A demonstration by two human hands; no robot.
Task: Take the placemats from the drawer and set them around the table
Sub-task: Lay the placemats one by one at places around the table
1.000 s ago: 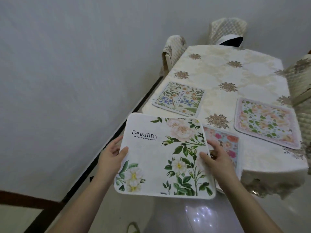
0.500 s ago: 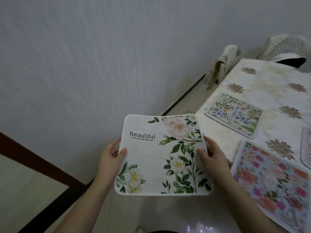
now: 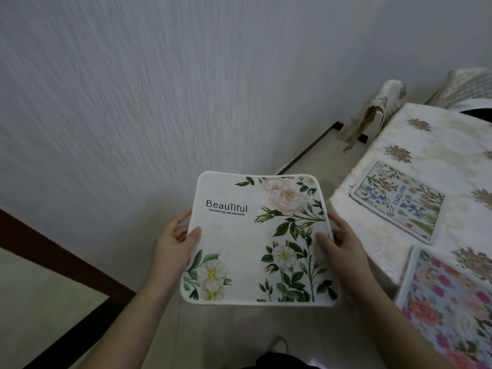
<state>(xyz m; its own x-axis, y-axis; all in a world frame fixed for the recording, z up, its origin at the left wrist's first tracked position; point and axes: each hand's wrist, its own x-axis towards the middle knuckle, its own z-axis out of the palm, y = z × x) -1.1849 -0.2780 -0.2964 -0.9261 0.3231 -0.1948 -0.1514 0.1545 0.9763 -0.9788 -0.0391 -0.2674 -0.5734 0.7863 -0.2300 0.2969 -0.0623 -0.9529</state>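
beside the desk (image 3: 436,145), off its left edge, left hand (image 3: 173,249) and right hand (image 3: 343,249) each pinch an edge of the white floral placemat (image 3: 255,238), held level above the floor, apparently for laying flat.

The held placemat (image 3: 255,241) is white with green leaves, pale pink and white-yellow blooms, and black "BeauTiful" lettering. At three o'clock, a cream tablecloth (image 3: 436,145) carries brown-gold flower medallions. On it lie a white mat (image 3: 396,202) with blue and orange flowers, and at five o'clock a pale blue mat (image 3: 450,312) with pink and red roses. The wall (image 3: 159,89) is grey-white, streaked.
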